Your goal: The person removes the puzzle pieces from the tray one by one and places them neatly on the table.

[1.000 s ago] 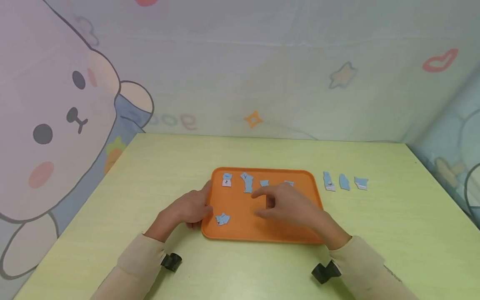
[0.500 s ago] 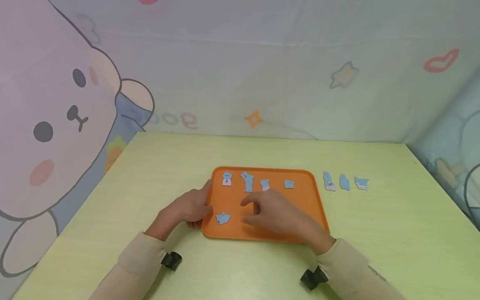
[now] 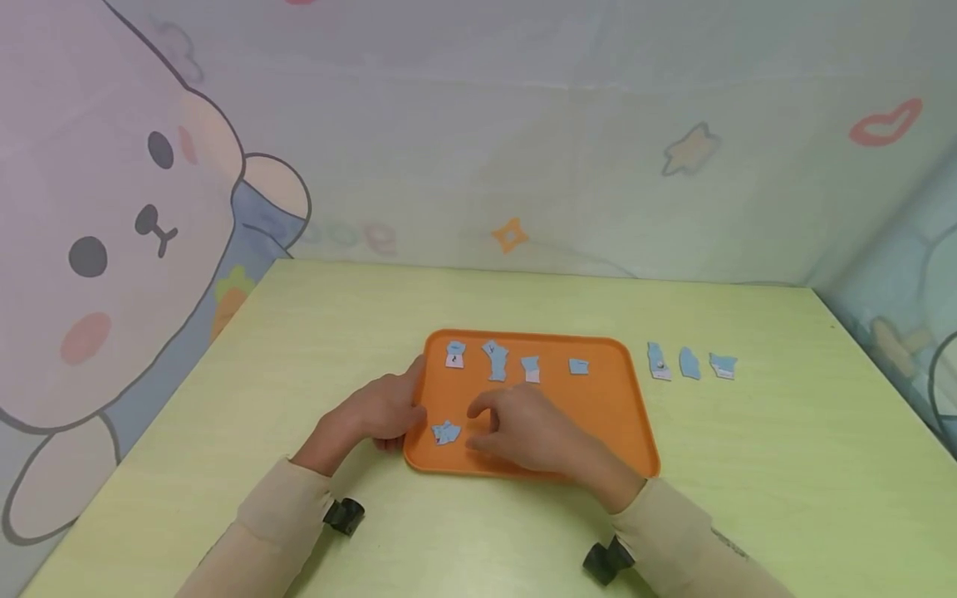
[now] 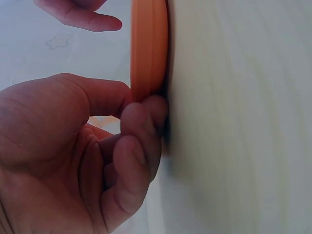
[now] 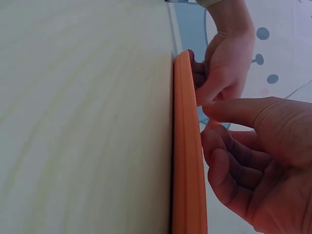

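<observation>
An orange tray (image 3: 613, 415) lies on the table, and my left hand (image 3: 381, 407) grips its left edge. In the left wrist view that hand (image 4: 73, 141) has its fingers curled at the tray wall (image 4: 148, 48). My right hand (image 3: 523, 428) is over the tray, thumb and index finger apart, with nothing visible between them. To the left of those fingertips sits a small heap of torn-looking light blue pieces (image 3: 446, 433). In the right wrist view, the other fingers of my right hand (image 5: 273, 151) are curled behind the tray's front wall (image 5: 187, 161).
Along the tray's far side lie blue-and-white pieces: one at the left corner (image 3: 455, 355), a long one (image 3: 496, 362), a narrow one (image 3: 530, 370) and a small one (image 3: 579, 366). Three more pieces (image 3: 689, 364) lie on the table (image 3: 748, 465) right of the tray.
My right hand has moved left and slightly toward me across the tray, toward the heap, uncovering two pieces at the far side. The left hand has stayed at the tray's edge.
</observation>
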`<state>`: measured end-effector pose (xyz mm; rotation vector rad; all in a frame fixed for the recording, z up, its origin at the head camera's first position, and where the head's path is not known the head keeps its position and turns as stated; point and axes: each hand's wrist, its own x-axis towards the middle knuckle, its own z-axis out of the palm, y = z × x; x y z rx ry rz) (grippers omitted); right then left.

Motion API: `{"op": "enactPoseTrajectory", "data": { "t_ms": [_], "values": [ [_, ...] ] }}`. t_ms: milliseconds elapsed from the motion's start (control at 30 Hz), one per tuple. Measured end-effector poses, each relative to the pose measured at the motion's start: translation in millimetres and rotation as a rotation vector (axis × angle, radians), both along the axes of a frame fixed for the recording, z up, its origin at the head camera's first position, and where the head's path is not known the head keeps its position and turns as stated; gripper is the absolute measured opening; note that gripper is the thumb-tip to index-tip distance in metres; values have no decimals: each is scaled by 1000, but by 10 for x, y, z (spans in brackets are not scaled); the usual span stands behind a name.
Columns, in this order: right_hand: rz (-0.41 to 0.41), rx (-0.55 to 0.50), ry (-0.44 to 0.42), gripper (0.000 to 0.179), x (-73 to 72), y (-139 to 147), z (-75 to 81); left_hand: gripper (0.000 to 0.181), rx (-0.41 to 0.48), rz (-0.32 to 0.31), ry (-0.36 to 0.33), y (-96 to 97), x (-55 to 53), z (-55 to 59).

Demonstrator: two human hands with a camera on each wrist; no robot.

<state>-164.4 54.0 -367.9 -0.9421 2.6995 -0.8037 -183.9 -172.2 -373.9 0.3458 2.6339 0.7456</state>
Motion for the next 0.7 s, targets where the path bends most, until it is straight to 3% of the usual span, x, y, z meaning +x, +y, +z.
{"op": "enactPoseTrajectory", "data": {
  "t_ms": [400,700],
  "values": [
    [-18,24,15,27,9,-121,-47,62,-18,12,-16,6,2,18],
    [-9,29,-11,21,-7,-170,-51,50,-1,-2,-12,-4,18,36]
  ]
}}
